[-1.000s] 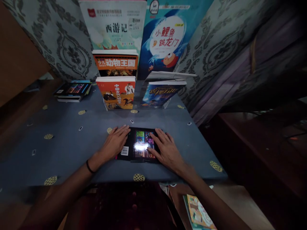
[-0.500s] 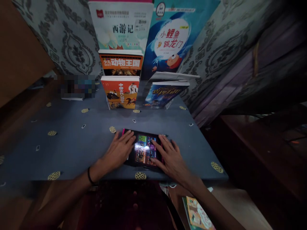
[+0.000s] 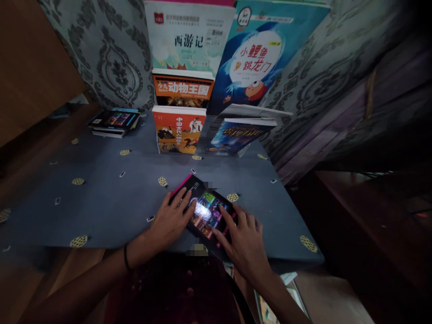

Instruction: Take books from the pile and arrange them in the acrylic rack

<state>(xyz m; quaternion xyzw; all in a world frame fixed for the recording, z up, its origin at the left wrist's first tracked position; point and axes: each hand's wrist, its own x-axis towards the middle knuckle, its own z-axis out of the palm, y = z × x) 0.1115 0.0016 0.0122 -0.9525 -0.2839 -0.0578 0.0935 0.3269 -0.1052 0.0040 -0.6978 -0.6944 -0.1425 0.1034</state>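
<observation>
A thin book (image 3: 207, 211) with a glossy black cover, small coloured pictures and a pink edge lies at a slant near the table's front edge. My left hand (image 3: 172, 218) rests over its left side with fingers spread on the cover. At the right side, my right hand (image 3: 246, 238) has its thumb and index finger stretched apart on the cover. Its other fingers bend over the right edge, their tips partly hidden. A bright glare lies on the cover between my hands.
Several books stand upright at the back, among them an orange book (image 3: 180, 130), a white-green book (image 3: 189, 40) and a blue book (image 3: 266, 58). A small pile of books (image 3: 114, 121) lies at back left. The table (image 3: 101, 202) has a grey-blue patterned cloth. Below right lies another book (image 3: 268, 312).
The black book has turned clockwise, its left end going away from me and its right end coming nearer. Both hands moved with it. The view has shifted slightly.
</observation>
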